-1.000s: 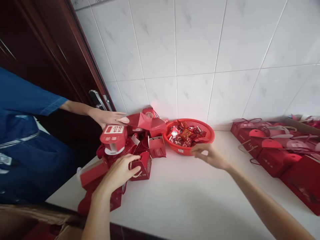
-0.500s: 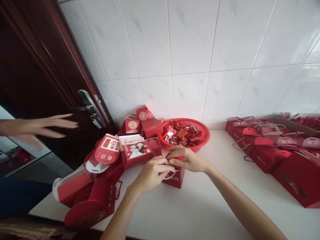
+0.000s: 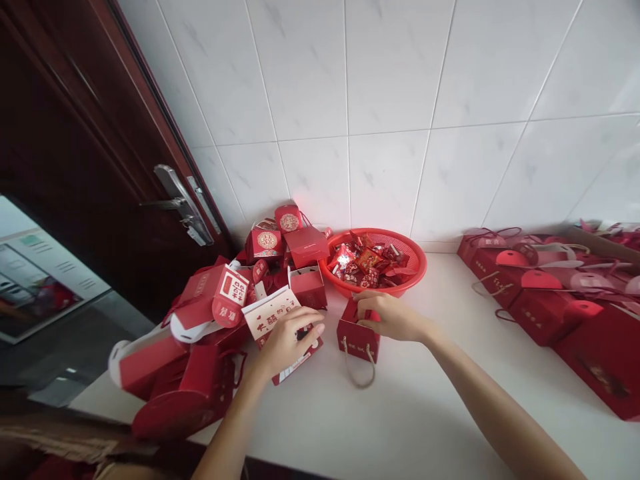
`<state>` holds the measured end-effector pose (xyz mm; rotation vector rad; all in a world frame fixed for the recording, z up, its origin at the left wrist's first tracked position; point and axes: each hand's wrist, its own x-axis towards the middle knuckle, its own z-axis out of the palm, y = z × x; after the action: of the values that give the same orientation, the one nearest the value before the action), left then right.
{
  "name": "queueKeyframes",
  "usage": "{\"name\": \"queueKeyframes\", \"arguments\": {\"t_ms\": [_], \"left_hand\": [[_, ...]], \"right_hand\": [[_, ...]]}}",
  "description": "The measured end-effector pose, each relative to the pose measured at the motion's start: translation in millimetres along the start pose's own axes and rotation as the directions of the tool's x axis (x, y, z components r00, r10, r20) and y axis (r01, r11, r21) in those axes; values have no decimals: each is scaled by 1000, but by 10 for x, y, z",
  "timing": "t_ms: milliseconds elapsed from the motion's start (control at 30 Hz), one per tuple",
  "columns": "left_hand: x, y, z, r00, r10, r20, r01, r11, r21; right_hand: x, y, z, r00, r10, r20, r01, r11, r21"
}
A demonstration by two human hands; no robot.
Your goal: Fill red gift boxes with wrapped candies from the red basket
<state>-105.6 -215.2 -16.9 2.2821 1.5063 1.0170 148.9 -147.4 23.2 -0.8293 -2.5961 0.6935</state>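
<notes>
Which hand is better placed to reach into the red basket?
Likely the right hand: it's at the rope-handled box, close to the red basket; the left hand is farther away.

"囍" on cream flap (image 3: 271,312), "歡喜" on red tab (image 3: 227,313) (other lettering unclear)

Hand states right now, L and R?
Left hand: open, over the printed box; contact unclear.
Right hand: curled at the top of the rope-handled box; grip can't be told.

Box (image 3: 359,341) before basket (image 3: 416,257) of packets (image 3: 369,261), heaped boxes (image 3: 200,293) left, other boxes (image 3: 541,315) right.
</notes>
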Motion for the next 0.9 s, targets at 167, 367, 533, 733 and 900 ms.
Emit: {"name": "queueKeyframes", "arguments": {"t_ms": [167,367,533,733,900], "left_hand": [[132,301,182,987,-54,-149,28,985,-171],[375,553,331,984,-135,112,155,969,-194],[389,545,259,940,-72,335,125,982,-139],[352,629,258,920,-48,389,86,993,-81],[321,631,272,937,-126,325,150,988,-48]], "right_hand": [[7,-42,54,1000,8,8,-8,1000,7],[-59,-27,28,997,69,19,-69,997,24],[-155,-29,-112,990,133,55,-133,991,-1],[-260,-58,-224,966,250,59,-241,962,-128],[-409,76,-260,961,262,83,-259,965,-46]]}}
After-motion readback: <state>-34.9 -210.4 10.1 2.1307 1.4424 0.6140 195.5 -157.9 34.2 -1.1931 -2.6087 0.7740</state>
